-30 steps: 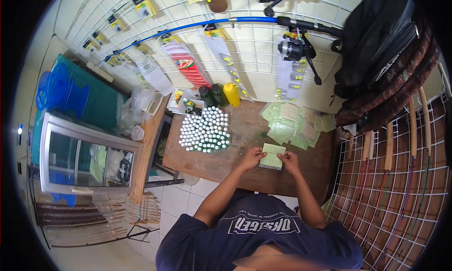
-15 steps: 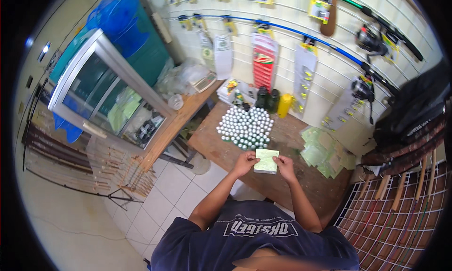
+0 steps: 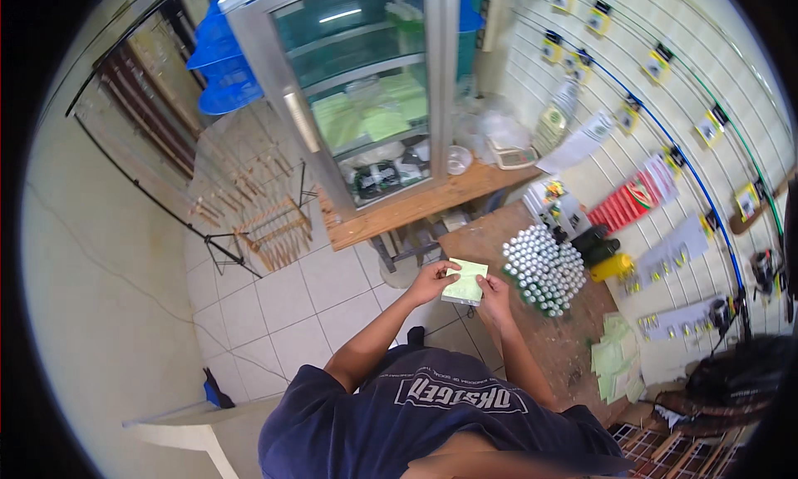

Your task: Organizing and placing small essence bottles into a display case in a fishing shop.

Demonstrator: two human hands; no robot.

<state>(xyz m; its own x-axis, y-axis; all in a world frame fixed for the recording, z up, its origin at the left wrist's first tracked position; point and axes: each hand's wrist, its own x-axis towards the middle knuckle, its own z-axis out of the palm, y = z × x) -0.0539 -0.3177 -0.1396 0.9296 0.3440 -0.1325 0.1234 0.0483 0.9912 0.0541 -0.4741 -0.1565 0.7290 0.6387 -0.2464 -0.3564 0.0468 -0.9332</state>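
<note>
Between my two hands I hold a flat, square, pale yellow-green packet (image 3: pixel 465 281), its lower edge looking clear or whitish. My left hand (image 3: pixel 431 283) pinches its left side, thumb on the front face. The right side is gripped by my right hand (image 3: pixel 494 295) in the same way. Just right of my hands, a dense cluster of small bottles with silver caps (image 3: pixel 544 269) stands on the brown wooden table (image 3: pixel 482 238). More pale green packets (image 3: pixel 617 358) lie in a loose pile on the table's right part.
Dark bottles (image 3: pixel 594 244) and a yellow bottle (image 3: pixel 613 267) stand by the wall. A glass-doored cabinet (image 3: pixel 332 159) rests on a wooden bench (image 3: pixel 391 219), beside a plastic cup (image 3: pixel 458 159) and a small scale (image 3: pixel 514 157). Fishing rods and tackle hang on the slatted wall (image 3: pixel 698 80).
My view and body have turned left, so the cabinet now sits nearer the middle. The packet, still in both hands, has swung from over the table to beside its left edge.
</note>
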